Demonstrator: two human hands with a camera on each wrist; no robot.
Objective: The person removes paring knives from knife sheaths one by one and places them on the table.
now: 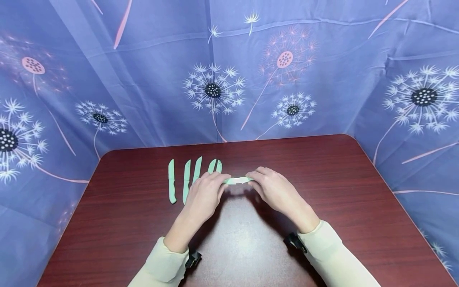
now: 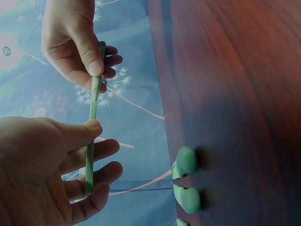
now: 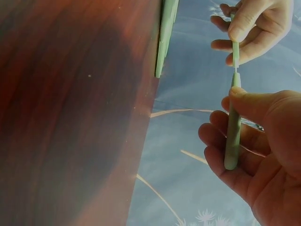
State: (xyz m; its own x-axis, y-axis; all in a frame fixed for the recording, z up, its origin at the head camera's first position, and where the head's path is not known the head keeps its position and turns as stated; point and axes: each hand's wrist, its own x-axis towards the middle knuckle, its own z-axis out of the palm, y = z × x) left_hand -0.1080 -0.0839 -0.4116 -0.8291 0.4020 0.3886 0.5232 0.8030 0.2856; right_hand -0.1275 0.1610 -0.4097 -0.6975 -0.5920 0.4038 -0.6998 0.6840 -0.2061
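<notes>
Both hands hold one light green knife (image 1: 238, 180) crosswise above the table. My left hand (image 1: 206, 193) pinches its left end, the blade-side cover (image 2: 90, 160), between thumb and fingers. The rounded green handle (image 3: 232, 136) is in my right hand (image 1: 276, 191), thumb pressed along it and fingers curled behind. A short, thin, pale strip shows between cover and handle in the right wrist view. Several matching green knives (image 1: 171, 181) lie in a row to the left, some partly hidden by my left hand.
The dark red wooden table (image 1: 125, 231) has rounded far corners. A blue cloth (image 1: 157, 87) with a dandelion print hangs behind it and at both sides. Black straps with small devices (image 1: 295, 242) sit at both wrists, by the pale sleeves (image 1: 328, 243).
</notes>
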